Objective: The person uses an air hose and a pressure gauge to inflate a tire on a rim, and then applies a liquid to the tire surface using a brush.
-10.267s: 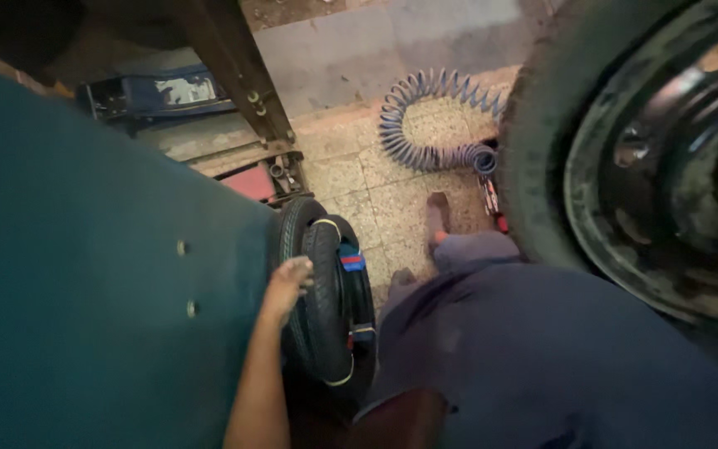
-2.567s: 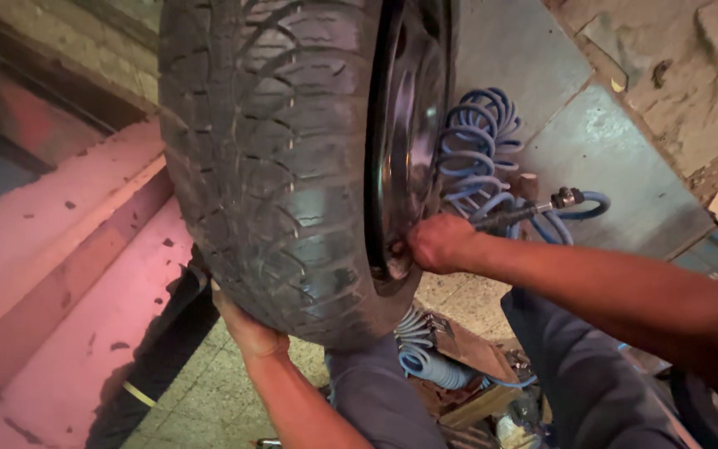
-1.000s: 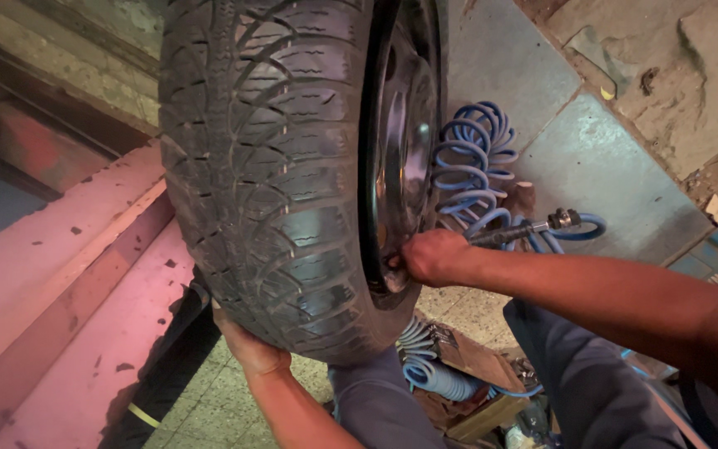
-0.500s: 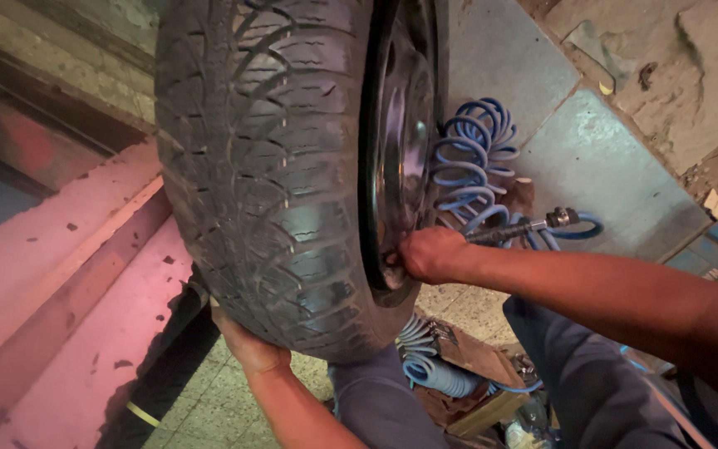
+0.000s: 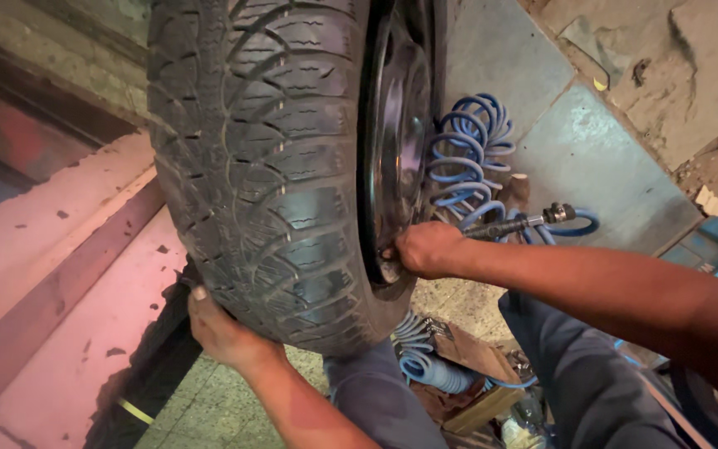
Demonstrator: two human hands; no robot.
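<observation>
Tyre [image 5: 259, 158] and its black steel rim [image 5: 396, 141] stand upright between the person's knees, tread toward the camera, leaning close to the pink painted ledge [image 5: 60, 274] on the left. From where I stand the wheel looks heavy and only lightly steadied, so I judge it could roll or tip toward the ledge if the lower support slips. It could also pinch the fingers working at the rim edge.

Left hand [image 5: 222, 328] is cupped under the bottom of the tread, palm up, fingers spread against the rubber, bearing it rather than gripping round anything. Right hand [image 5: 425, 248] reaches across with the forearm nearly level, fingers curled tight at the rim's lower edge. Whether they pinch some small part there I cannot tell.

Behind the wheel a blue coiled air hose [image 5: 463, 162] lies on the grey floor slab [image 5: 608, 166], its metal fitting [image 5: 554, 214] just beyond the right hand.
</observation>
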